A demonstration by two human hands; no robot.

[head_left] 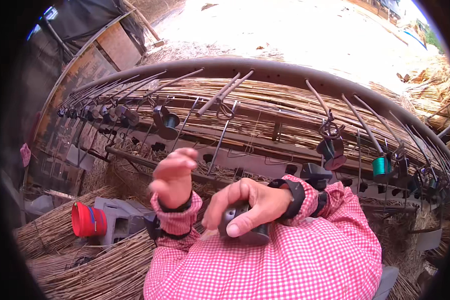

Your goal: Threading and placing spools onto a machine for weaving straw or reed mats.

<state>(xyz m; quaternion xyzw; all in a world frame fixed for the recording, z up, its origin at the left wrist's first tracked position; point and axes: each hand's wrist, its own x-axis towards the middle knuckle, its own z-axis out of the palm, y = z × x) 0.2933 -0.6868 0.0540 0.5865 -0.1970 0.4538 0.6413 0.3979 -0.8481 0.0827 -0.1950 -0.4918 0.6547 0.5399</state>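
Note:
My right hand (pixel 252 202) lies over a dark metal spool holder (pixel 241 236) close to my body, fingers curled across its top and thumb along its near side. Much of the holder is covered by the hand. It resembles the spool holders hanging from the frame. To its left, my left hand (pixel 175 177) is raised in the air, slightly blurred, with fingers bent and thumb apart. No object shows in it. Beyond the left hand hangs a spool holder with dark green thread (pixel 169 122).
A long curved-looking metal beam (pixel 275 70) with rods and several hanging spools spans the front. A teal thread spool (pixel 381 166) hangs at right. At left are a red bucket (pixel 89 220), a grey concrete block (pixel 119 220) and bundles of reed stalks (pixel 110 267).

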